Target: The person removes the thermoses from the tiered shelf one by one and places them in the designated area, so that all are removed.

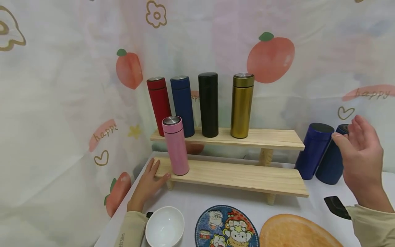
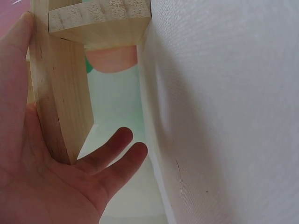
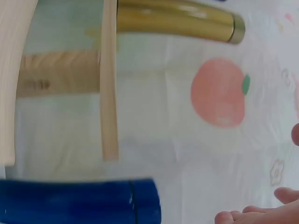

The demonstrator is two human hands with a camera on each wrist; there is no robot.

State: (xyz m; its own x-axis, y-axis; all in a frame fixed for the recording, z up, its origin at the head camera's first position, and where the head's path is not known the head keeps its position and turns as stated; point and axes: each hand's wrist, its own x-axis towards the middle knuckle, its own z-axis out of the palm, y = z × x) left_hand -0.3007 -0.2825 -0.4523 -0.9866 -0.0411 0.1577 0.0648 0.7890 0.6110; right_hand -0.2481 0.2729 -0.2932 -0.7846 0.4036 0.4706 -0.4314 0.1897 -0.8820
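Observation:
My left hand [image 1: 148, 181] rests against the left end of the lower wooden shelf [image 1: 234, 175]. In the left wrist view, its palm touches the board's end [image 2: 58, 116], with two fingers stretched out past it. A pink thermos flask [image 1: 176, 147] stands upright on this shelf, close to the thumb. My right hand [image 1: 364, 157] is raised at the right with nothing in it, fingers loosely bent. It partly covers a dark blue flask [image 1: 330, 164] in the head view. Beside that flask, a bright blue flask [image 1: 314, 151] stands just right of the shelves.
On the upper shelf [image 1: 277, 135] stand red [image 1: 159, 103], blue [image 1: 182, 106], black [image 1: 208, 103] and gold [image 1: 242, 106] flasks. In front are a white bowl [image 1: 165, 226], a round cartoon mat [image 1: 226, 228] and an orange-brown mat [image 1: 296, 231]. A patterned curtain [image 1: 197, 44] hangs behind.

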